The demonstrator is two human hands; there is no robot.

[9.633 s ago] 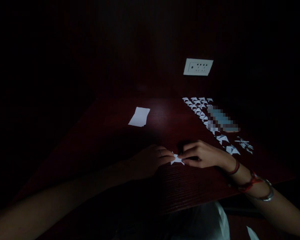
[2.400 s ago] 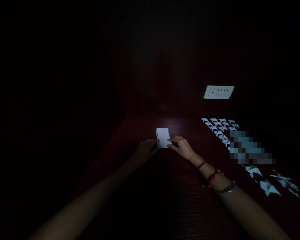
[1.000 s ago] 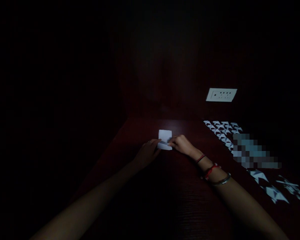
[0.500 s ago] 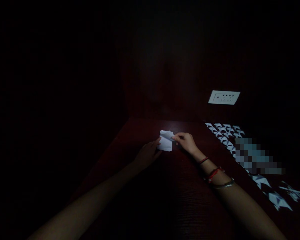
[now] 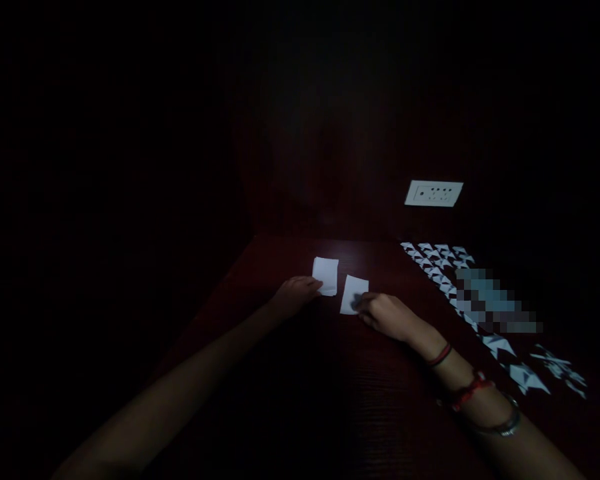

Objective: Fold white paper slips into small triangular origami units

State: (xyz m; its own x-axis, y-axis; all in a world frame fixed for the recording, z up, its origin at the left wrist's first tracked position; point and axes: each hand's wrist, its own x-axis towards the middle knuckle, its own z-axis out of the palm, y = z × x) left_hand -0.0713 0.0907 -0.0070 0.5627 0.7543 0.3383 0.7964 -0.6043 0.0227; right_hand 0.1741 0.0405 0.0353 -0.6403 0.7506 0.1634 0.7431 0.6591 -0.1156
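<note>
A small stack of white paper sheets [image 5: 326, 272] lies on the dark red table, lit from above. My left hand [image 5: 297, 293] grips the stack at its lower left edge, with fingertips on top of the paper. To the right of the stack, a single white paper sheet [image 5: 354, 291] is apart from it and slightly tilted. My right hand [image 5: 383, 313] is closed on the lower right part of this sheet; its fingertips are partly in shadow. Bracelets circle the right wrist and forearm.
Rows of folded white paper pieces [image 5: 497, 345] run along the table's right side. Beside them lie a blurred-out bluish patch [image 5: 495, 300] and some thin white paper strips [image 5: 560, 367]. A white socket plate [image 5: 434, 193] is on the wall behind.
My right hand has drawn one sheet off the stack, moving it right and toward me. My left hand has stayed at the stack. The view has shifted slightly to the right.
</note>
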